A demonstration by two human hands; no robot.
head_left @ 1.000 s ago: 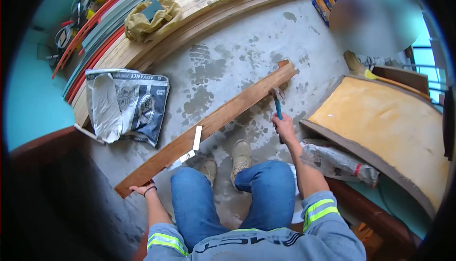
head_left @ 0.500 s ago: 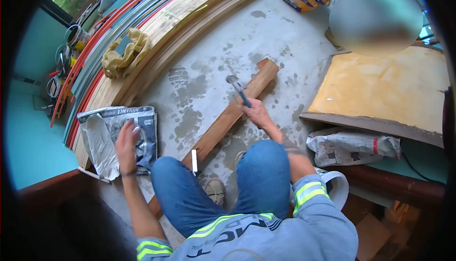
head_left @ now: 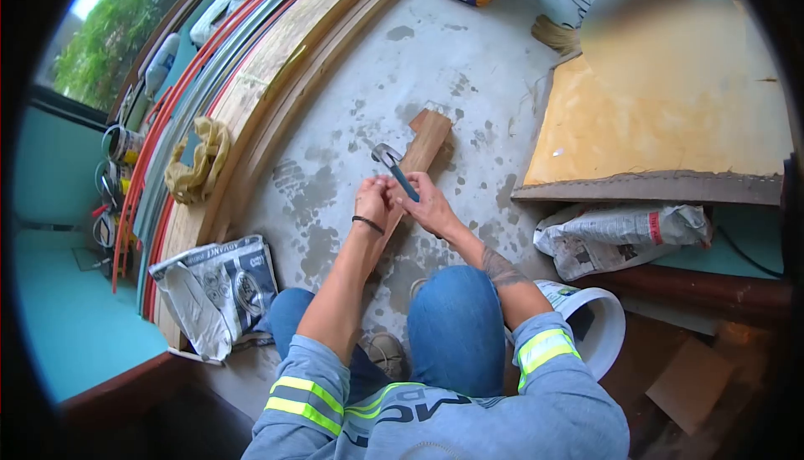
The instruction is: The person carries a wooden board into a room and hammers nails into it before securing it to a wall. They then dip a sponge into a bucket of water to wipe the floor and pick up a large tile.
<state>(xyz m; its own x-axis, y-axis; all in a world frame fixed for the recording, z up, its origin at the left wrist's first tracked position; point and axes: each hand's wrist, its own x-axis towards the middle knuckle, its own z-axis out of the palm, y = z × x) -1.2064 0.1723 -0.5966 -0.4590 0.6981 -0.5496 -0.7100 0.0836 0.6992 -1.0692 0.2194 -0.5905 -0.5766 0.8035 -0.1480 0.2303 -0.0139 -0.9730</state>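
Observation:
My right hand (head_left: 425, 207) is closed around the handle of a blue-handled hammer (head_left: 405, 182), its metal head pointing away from me. Close beside it, my left hand (head_left: 373, 200) has its fingers drawn together near the hammer handle. Whatever they may pinch is too small to make out. Beneath both hands a wooden board (head_left: 430, 140) lies on the concrete floor, running from the far end back towards my legs. A short piece of wood shows at the board's far end. My forearms and hands hide much of the board's middle.
Long planks (head_left: 280, 66) and coloured pipes lie along the left, with a tan cloth bag (head_left: 199, 162) on them. An opened cement sack (head_left: 222, 288) sits at left. On the right are a yellow-topped panel (head_left: 636, 137), a crumpled sack (head_left: 620, 238) and a white bucket (head_left: 605, 334).
My left hand has moved from above the cement sack to beside my right hand, its fingers closing. The hammer and right hand have shifted slightly left, and the view has turned.

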